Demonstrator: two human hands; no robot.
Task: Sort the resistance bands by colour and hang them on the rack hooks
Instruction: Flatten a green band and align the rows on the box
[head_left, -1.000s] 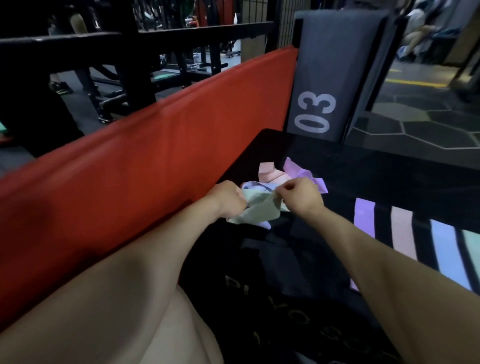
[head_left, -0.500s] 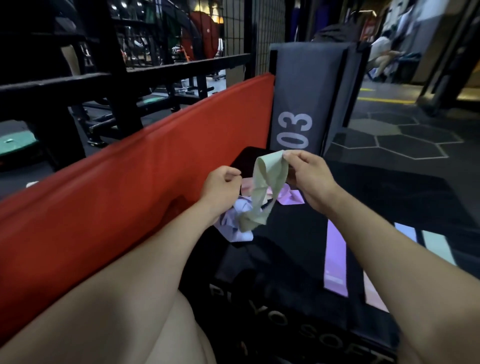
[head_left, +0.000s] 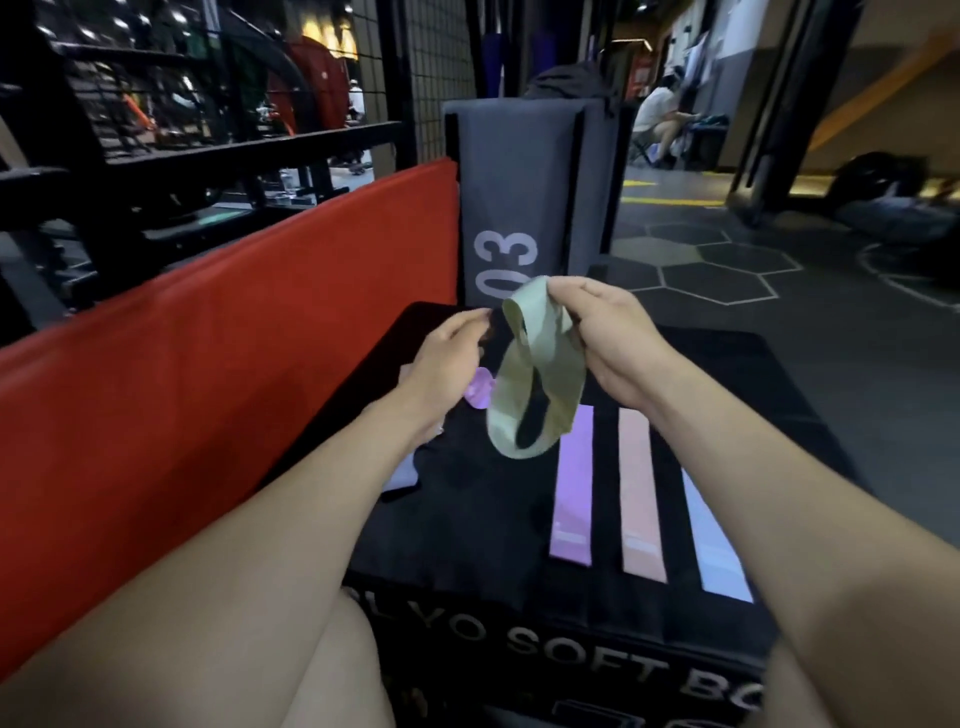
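Matt stretchy green band (head_left: 535, 384); smooth black box top (head_left: 467, 499).

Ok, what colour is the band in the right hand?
Pale green band, pinched by the right hand; head view.

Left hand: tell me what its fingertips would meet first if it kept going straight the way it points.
The left hand points up and rightward, toward the green resistance band hanging from the right hand. It would probably meet the band's upper loop first; the gap looks small, though depth is unclear from one view.

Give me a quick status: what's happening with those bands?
Right hand pinches green band, lifted off box. Left hand open, empty. Purple, pink, blue bands flat on box. Nothing blocking.
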